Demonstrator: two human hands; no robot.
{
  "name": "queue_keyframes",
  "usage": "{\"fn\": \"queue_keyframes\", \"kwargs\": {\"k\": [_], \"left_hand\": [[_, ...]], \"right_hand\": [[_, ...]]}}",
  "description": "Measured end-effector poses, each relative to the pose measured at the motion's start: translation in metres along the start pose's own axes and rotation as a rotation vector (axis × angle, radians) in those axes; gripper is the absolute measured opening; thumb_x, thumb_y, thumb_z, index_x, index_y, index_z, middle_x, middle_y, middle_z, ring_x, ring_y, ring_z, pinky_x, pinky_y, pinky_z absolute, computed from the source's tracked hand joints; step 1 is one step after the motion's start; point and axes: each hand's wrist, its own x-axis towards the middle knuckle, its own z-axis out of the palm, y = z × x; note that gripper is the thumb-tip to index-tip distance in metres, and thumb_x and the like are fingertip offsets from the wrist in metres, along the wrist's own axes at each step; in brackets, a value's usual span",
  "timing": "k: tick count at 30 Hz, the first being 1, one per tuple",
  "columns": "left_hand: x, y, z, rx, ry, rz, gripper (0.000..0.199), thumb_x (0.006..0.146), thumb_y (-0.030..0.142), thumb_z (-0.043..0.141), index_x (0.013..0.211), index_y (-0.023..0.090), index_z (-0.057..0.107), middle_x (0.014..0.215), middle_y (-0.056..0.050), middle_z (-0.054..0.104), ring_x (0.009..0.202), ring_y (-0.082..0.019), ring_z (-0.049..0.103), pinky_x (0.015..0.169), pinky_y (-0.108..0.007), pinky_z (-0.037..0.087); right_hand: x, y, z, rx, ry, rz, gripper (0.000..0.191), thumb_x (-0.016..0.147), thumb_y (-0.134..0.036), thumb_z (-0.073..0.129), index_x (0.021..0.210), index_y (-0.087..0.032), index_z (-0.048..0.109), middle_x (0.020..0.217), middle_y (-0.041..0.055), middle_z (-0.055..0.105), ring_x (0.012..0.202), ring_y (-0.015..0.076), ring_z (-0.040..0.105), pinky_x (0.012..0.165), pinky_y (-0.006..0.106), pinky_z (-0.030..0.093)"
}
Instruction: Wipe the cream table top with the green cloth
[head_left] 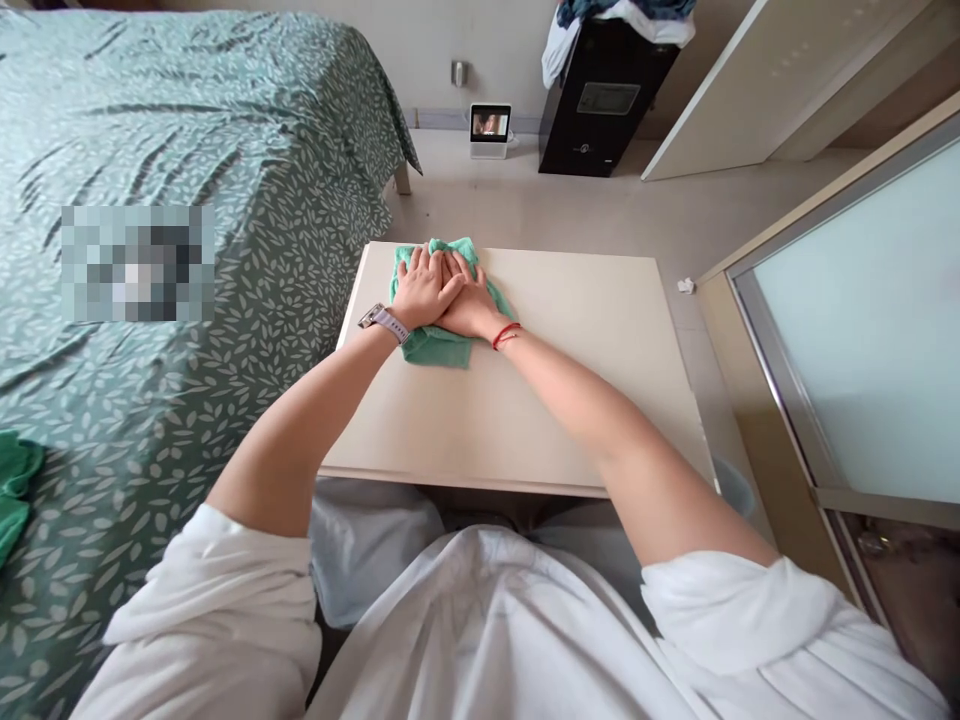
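Both hands [446,292] flat on green cloth [442,345]

There is one view only, from a camera on the person's head, looking forward and steeply down over both outstretched arms. The small table [540,400] sits close below; the bed [187,150] fills the left, the floor beyond.

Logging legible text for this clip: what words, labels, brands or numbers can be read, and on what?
None can be read.
Small screen on the floor: shows a picture, too small to make out.
Black unit: grey panel and a faint mark below it, too blurred.
Watch on the left wrist: face not readable.
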Motion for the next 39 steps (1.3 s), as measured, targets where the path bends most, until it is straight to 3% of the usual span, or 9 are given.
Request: {"fn": "queue_keyframes", "kwargs": {"k": [3,7,10,15,21,30,39], "left_hand": [[0.026,-0.007,0.003,-0.004,0.014,0.033,0.074,0.111,0.056,0.036,0.172,0.015,0.050,0.184,-0.022,0.043,0.175,-0.041,0.032,0.143,-0.064,0.024],[0.045,-0.010,0.002,0.015,0.002,0.060,0.072,0.113,0.053,0.033,0.169,0.014,0.053,0.178,-0.022,0.052,0.172,-0.039,0.037,0.142,-0.060,0.026],[0.047,-0.010,0.000,0.030,-0.014,0.061,0.074,0.113,0.053,0.032,0.172,0.014,0.051,0.179,-0.021,0.051,0.172,-0.038,0.037,0.143,-0.058,0.025],[0.035,-0.003,-0.005,0.016,-0.054,-0.013,0.082,0.111,0.056,0.035,0.182,0.015,0.037,0.190,-0.017,0.034,0.179,-0.039,0.023,0.145,-0.060,0.017],[0.006,0.012,-0.007,-0.006,-0.070,-0.038,0.085,0.109,0.058,0.038,0.184,0.020,0.035,0.192,-0.016,0.028,0.179,-0.040,0.020,0.144,-0.067,0.016],[-0.053,0.037,-0.002,0.003,-0.056,-0.014,0.083,0.109,0.054,0.040,0.181,0.013,0.040,0.189,-0.023,0.032,0.179,-0.042,0.023,0.142,-0.069,0.020],[-0.149,0.082,-0.002,0.049,-0.104,-0.043,0.082,0.112,0.051,0.041,0.179,0.005,0.037,0.189,-0.029,0.026,0.179,-0.043,0.020,0.143,-0.068,0.019]], "right_hand": [[0.019,0.011,-0.002,-0.018,0.019,0.049,0.105,0.105,-0.064,0.055,0.188,-0.011,0.018,0.195,0.0131,0.018,0.181,0.0413,0.009,0.145,0.064,0.020],[0.038,0.022,0.003,0.017,0.049,0.070,0.107,0.105,-0.067,0.054,0.188,-0.011,0.018,0.195,0.0159,0.019,0.181,0.0443,0.010,0.144,0.072,0.015],[0.044,0.024,0.006,0.010,0.028,0.086,0.110,0.105,-0.069,0.052,0.188,-0.009,0.012,0.196,0.0182,0.010,0.181,0.0462,0.004,0.143,0.074,0.010],[0.036,0.020,0.004,0.003,0.009,0.085,0.112,0.106,-0.073,0.048,0.188,-0.008,0.008,0.196,0.0189,0.007,0.181,0.0460,0.001,0.143,0.074,0.007],[0.008,0.010,0.004,0.025,0.007,0.054,0.107,0.106,-0.068,0.051,0.188,-0.009,0.013,0.196,0.0213,0.008,0.181,0.0452,0.005,0.142,0.077,0.009],[-0.060,-0.011,0.001,-0.004,-0.022,0.061,0.104,0.106,-0.060,0.057,0.188,-0.012,0.017,0.195,0.0222,0.011,0.181,0.0460,0.006,0.141,0.076,0.012],[-0.157,-0.035,0.012,-0.057,-0.001,-0.016,0.101,0.104,-0.054,0.062,0.187,-0.010,0.024,0.193,0.0238,0.018,0.179,0.0484,0.014,0.141,0.075,0.018]]}}
